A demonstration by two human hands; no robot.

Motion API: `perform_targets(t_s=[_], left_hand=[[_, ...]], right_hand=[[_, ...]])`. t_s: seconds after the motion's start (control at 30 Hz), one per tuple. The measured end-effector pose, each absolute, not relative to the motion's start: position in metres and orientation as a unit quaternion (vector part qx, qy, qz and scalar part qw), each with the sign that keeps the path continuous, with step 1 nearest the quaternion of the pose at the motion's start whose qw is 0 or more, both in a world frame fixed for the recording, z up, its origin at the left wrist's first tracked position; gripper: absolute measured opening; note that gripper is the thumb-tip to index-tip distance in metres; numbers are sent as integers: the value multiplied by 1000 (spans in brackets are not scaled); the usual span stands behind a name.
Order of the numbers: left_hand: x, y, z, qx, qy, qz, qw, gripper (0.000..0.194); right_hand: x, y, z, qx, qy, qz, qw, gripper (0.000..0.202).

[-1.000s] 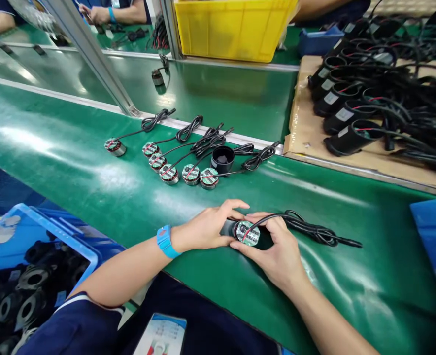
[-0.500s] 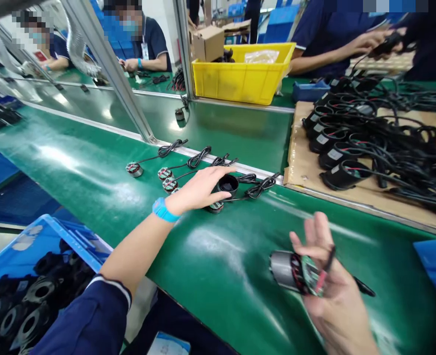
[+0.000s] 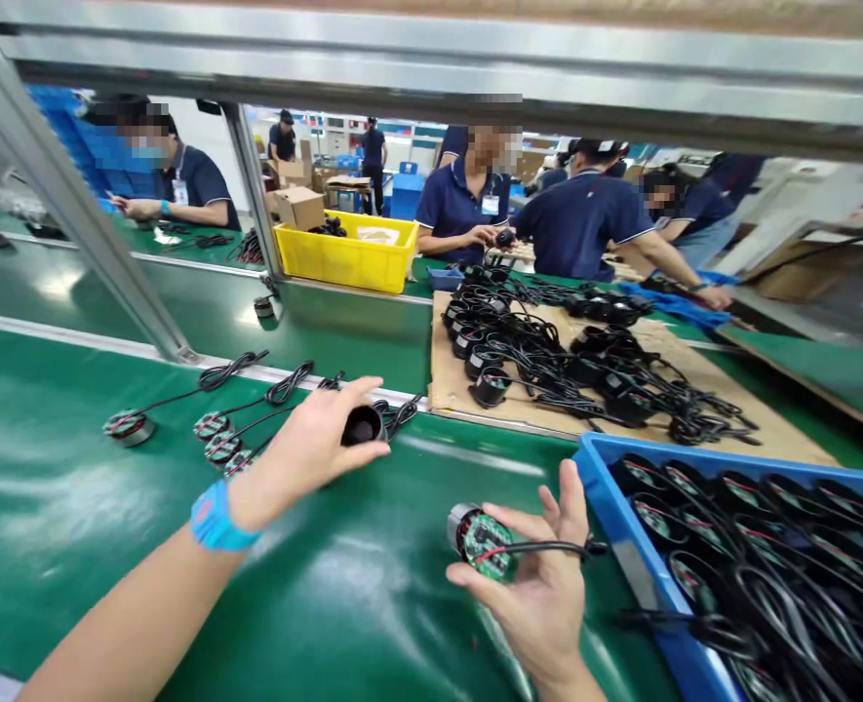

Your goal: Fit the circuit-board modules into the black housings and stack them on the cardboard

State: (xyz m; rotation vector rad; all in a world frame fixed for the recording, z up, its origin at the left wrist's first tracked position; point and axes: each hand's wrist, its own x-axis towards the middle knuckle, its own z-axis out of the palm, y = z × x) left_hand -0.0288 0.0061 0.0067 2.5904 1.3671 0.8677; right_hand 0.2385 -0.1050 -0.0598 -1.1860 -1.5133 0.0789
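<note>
My left hand (image 3: 303, 444), with a blue wrist band, is closed round a black cup-shaped housing (image 3: 364, 429), thumb and fingers on its sides and its open mouth facing me. In my right hand (image 3: 544, 590) is a small motor (image 3: 484, 544) with a silver can and a round green circuit board. Thumb and index finger pinch it by the board end, while the other fingers stretch upward. A black cable (image 3: 548, 548) with a red wire at the board runs back across the palm. The motor and the housing are apart.
Several similar motors (image 3: 130, 427) with coiled cables lie on the green bench (image 3: 372, 575) at left. A blue crate (image 3: 625, 561) of wired housings stands at right. Beyond are a cardboard sheet (image 3: 446, 395) with housings, a yellow bin (image 3: 343, 261), a metal post (image 3: 95, 185) and co-workers.
My view has swung up and to the right, bringing the blue crate into sight. The motor in my right hand has turned so its circuit board faces me. The left hand keeps its grip on the housing.
</note>
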Motion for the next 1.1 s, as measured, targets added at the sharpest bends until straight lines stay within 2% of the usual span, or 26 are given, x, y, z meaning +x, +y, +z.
perform_targets(t_s=[0.17, 0.3, 0.37, 0.43, 0.53, 0.6, 0.7, 0.83, 0.93, 1.0, 1.03, 1.1], left_hand=[[1, -66, -26, 864, 442, 210, 120, 92], [-12, -78, -53, 845, 426, 238, 218, 140], [-27, -77, -64, 840, 387, 252, 285, 154], [-37, -75, -76, 830, 362, 244, 348, 151], [-40, -74, -89, 801, 352, 242, 419, 130], [-37, -74, -92, 788, 351, 245, 443, 124], [-34, -73, -88, 780, 353, 236, 460, 121], [-36, -70, -85, 783, 349, 219, 466, 116], [-36, -71, -88, 785, 353, 221, 458, 117], [-35, -73, -92, 787, 356, 228, 450, 118], [-34, -73, -93, 788, 357, 229, 446, 119], [-34, -73, -97, 791, 358, 228, 441, 121]], right_hand=[[242, -105, -61, -519, -656, 26, 547, 56], [229, -103, -65, -498, -686, 67, 526, 53], [218, -103, -66, -488, -694, 97, 521, 53], [206, -103, -67, -477, -703, 118, 515, 56], [190, -99, -70, -461, -731, 123, 489, 59], [184, -94, -75, -454, -755, 112, 460, 58], [185, -84, -82, -449, -787, 117, 407, 55], [190, -75, -86, -446, -799, 196, 352, 54], [187, -78, -91, -454, -784, 236, 351, 50], [183, -83, -98, -466, -776, 218, 365, 49], [181, -86, -102, -468, -777, 203, 369, 50], [181, -89, -110, -455, -793, 180, 363, 68]])
